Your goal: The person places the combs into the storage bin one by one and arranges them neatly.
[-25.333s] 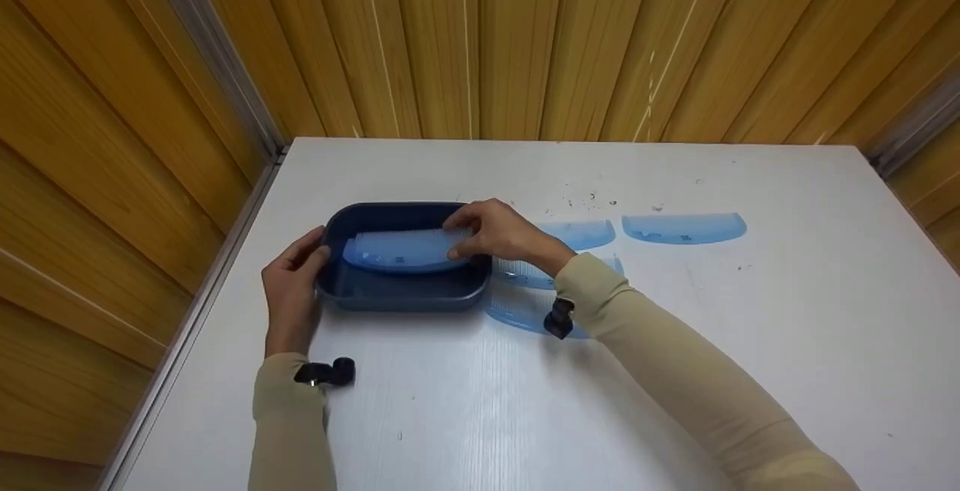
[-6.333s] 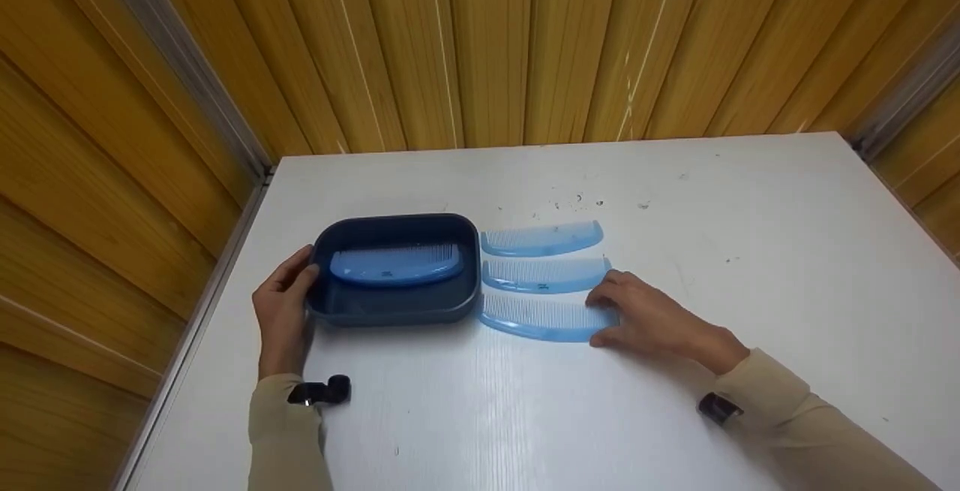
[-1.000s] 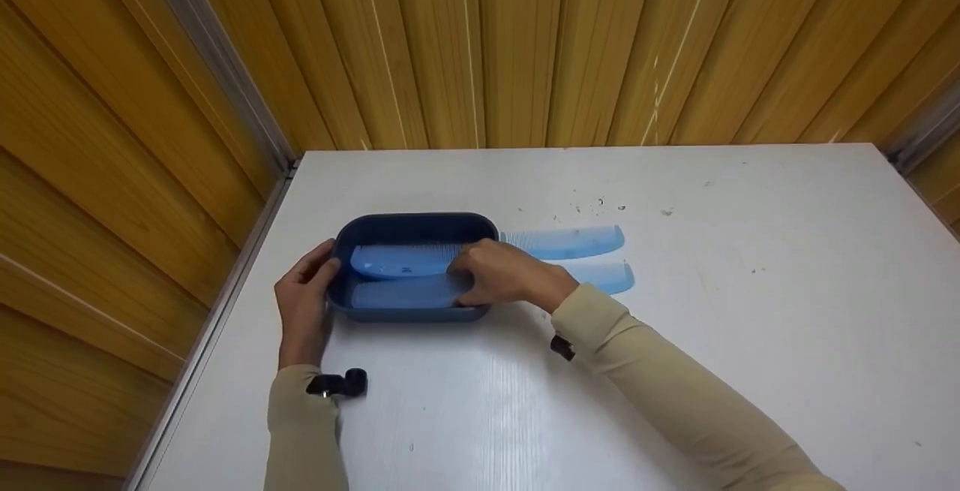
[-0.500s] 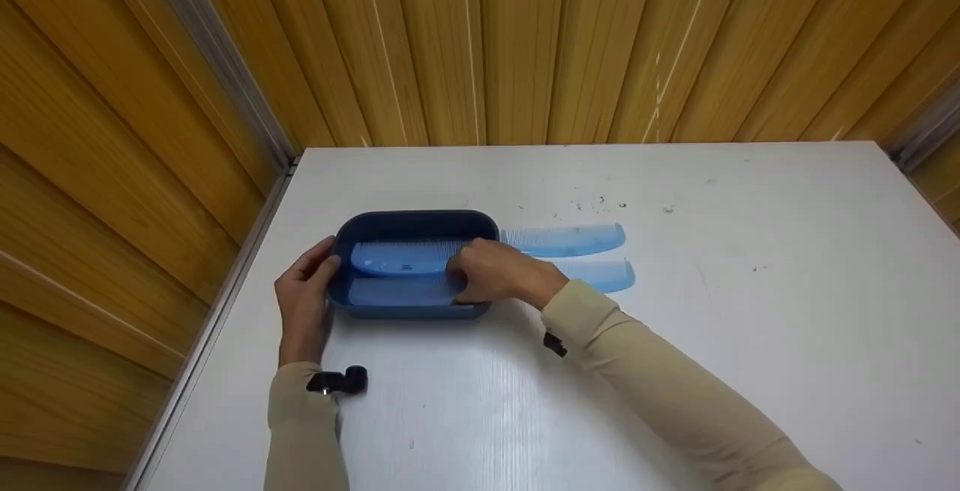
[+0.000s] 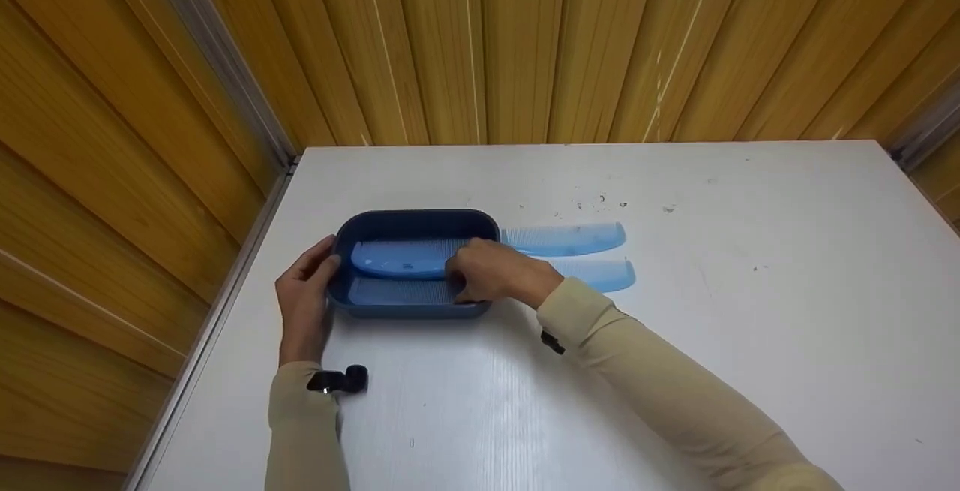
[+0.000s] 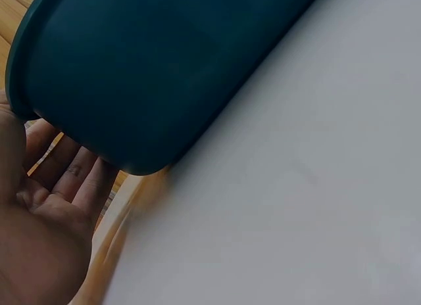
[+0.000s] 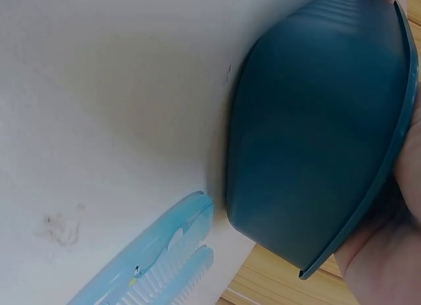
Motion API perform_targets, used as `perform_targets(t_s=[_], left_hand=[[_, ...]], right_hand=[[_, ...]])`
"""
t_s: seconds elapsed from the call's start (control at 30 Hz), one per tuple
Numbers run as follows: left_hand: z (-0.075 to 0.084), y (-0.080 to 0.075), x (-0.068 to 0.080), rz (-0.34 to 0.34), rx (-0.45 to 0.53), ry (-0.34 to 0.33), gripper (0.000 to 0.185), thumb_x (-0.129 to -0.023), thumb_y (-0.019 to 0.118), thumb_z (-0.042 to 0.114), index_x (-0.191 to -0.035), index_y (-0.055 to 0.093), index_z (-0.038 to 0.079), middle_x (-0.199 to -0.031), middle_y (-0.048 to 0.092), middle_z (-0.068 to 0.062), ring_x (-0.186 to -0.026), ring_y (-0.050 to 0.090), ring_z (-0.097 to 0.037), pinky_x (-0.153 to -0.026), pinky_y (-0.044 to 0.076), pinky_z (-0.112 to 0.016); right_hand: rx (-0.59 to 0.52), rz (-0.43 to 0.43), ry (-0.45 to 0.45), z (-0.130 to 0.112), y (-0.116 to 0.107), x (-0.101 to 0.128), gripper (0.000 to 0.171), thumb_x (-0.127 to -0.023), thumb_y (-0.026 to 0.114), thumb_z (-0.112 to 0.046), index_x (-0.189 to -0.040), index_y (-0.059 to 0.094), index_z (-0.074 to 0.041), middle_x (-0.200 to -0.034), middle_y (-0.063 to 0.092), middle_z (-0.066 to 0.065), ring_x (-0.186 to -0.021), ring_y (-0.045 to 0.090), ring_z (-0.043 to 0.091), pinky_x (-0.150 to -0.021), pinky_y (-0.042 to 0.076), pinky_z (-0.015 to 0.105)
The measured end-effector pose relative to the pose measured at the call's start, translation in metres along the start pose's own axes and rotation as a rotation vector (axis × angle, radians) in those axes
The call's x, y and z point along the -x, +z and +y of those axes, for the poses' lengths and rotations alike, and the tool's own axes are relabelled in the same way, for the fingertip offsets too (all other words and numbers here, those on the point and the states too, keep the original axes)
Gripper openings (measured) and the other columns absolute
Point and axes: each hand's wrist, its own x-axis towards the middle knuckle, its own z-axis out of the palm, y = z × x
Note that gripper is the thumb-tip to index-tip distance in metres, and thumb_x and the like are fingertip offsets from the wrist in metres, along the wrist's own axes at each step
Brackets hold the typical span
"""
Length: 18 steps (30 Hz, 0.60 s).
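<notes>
Second comb (image 5: 397, 292) now inside tub (image 5: 416, 219), right hand (image 5: 495, 273) gripping it, left hand (image 5: 304, 303) flat against tub.

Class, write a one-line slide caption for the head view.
Right hand lays a blue comb in the dark tray; left hand steadies it.

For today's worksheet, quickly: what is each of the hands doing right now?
Left hand: open, fingers resting against the bin's left end.
Right hand: inside the bin, pinching the front comb.
</notes>
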Motion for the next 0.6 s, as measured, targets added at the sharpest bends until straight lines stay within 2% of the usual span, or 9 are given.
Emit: perform_targets(t_s=[0.2,0.4,0.6], left_hand=[[-0.002,0.000,0.000,0.002,-0.013,0.001,0.036,-0.104,0.070,0.012,-0.140,0.070,0.008,-0.141,0.067,-0.007,-0.131,0.056,-0.015,-0.109,0.045,-0.022],[0.001,0.001,0.001,0.004,0.004,0.005,0.036,-0.103,0.070,0.011,-0.139,0.071,0.007,-0.139,0.067,-0.008,-0.130,0.057,-0.016,-0.109,0.046,-0.023],[0.001,0.001,0.002,0.001,0.009,-0.004,0.037,-0.103,0.071,0.013,-0.140,0.071,0.007,-0.139,0.066,-0.007,-0.130,0.056,-0.017,-0.110,0.046,-0.023]], right_hand=[[-0.048,0.040,-0.058,0.006,0.002,0.003,0.024,-0.093,0.085,-0.018,-0.110,0.079,-0.002,-0.096,0.075,0.007,-0.081,0.061,0.018,-0.076,0.056,0.036],[-0.180,0.111,-0.126,0.013,-0.004,0.010,0.034,-0.091,0.087,-0.017,-0.118,0.078,0.002,-0.113,0.076,0.014,-0.097,0.070,0.024,-0.087,0.059,0.039],[-0.300,0.149,-0.114,0.020,-0.019,0.024,0.043,-0.090,0.088,-0.018,-0.125,0.075,0.003,-0.122,0.073,0.017,-0.109,0.070,0.030,-0.094,0.059,0.039]])
